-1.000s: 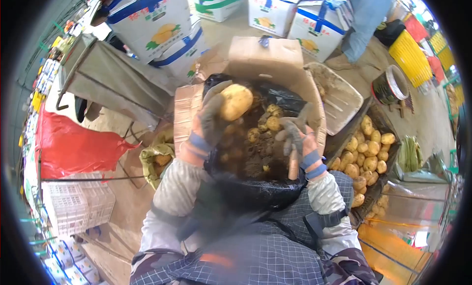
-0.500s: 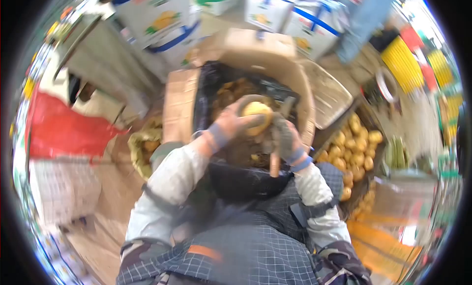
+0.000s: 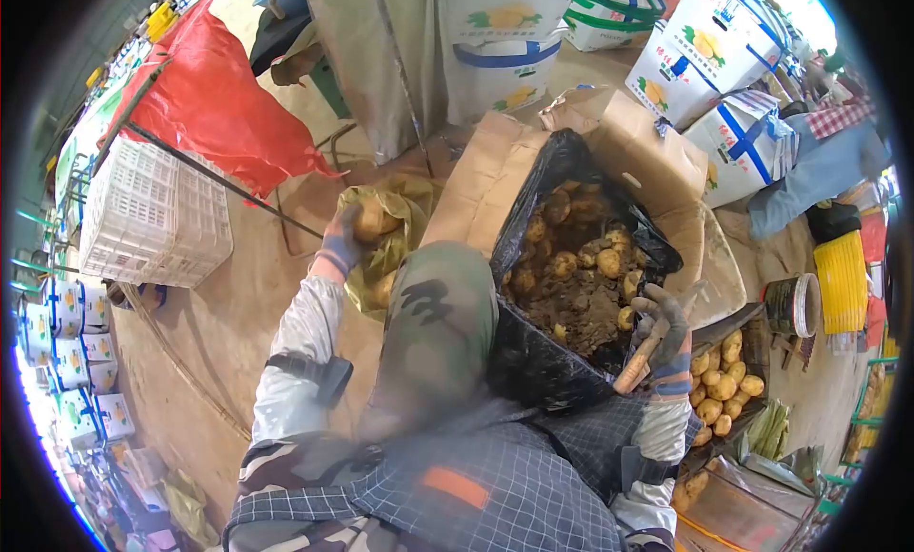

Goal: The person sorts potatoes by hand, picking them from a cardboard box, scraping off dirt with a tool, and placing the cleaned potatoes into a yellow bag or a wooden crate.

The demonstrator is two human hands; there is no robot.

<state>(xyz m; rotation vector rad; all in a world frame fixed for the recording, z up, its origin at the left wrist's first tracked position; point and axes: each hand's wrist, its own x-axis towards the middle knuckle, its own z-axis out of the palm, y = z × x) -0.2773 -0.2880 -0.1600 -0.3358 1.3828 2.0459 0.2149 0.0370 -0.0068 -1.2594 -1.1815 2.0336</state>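
My gloved left hand (image 3: 345,242) is out to the left with its fingers around a potato (image 3: 374,220), at the mouth of a yellowish woven sack (image 3: 411,204). Another potato (image 3: 385,289) shows lower in that sack. In my gloved right hand (image 3: 666,321) is a wooden-handled tool (image 3: 635,368); its working end is blurred and I cannot make out its kind. That hand is at the right edge of a cardboard box (image 3: 481,185) lined with a black plastic bag (image 3: 547,385). Inside the bag lie soil-covered potatoes (image 3: 609,260) and loose dirt (image 3: 588,312).
Cleaner potatoes (image 3: 725,385) lie in a container at my right. A red sheet (image 3: 224,95) covers part of a white plastic crate (image 3: 157,214) at the left. Printed cartons (image 3: 505,38) stand ahead. A person's jeans leg (image 3: 819,176) and yellow baskets (image 3: 841,281) are at the far right.
My left hand has carried the potato from above the lined box leftward to the sack. The right hand stays by the box with the tool. My view has turned left.
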